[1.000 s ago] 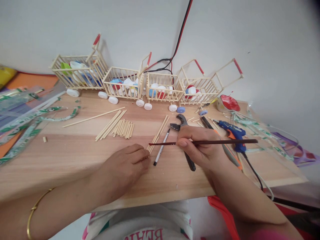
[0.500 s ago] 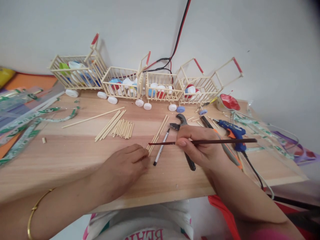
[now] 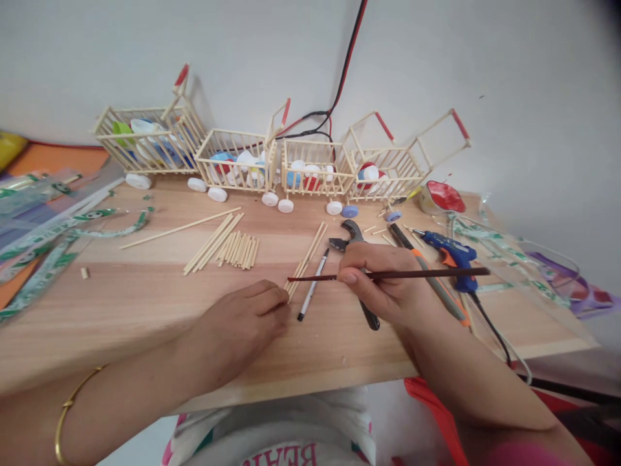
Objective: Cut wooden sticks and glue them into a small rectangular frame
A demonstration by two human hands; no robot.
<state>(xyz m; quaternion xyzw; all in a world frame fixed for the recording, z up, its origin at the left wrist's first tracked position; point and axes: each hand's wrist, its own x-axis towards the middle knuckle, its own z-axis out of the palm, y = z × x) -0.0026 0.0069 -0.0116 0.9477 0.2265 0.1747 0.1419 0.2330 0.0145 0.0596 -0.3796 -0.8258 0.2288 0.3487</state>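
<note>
My right hand (image 3: 391,298) pinches a thin dark-red paintbrush (image 3: 451,272), held nearly level. The reddish tip of the brush points left and lies over the thin wooden sticks (image 3: 310,249); I cannot tell whether it touches them. Resting on the table, my left hand (image 3: 250,323) has its fingers closed at the near ends of those sticks, and the fingertips are partly hidden. A white pen (image 3: 312,288) with dark ends lies just right of the sticks. Pliers (image 3: 371,317) lie partly under my right hand.
Several stick-built toy carts (image 3: 315,149) with bottle-cap wheels stand along the wall. Short cut sticks (image 3: 242,250) and longer sticks (image 3: 208,249) lie left of centre. To the right are a blue glue gun (image 3: 449,249), a grey-orange tool (image 3: 441,294) and a red-coated container (image 3: 444,197).
The paintbrush and my right hand have shifted slightly left. My left hand stays in place on the sticks.
</note>
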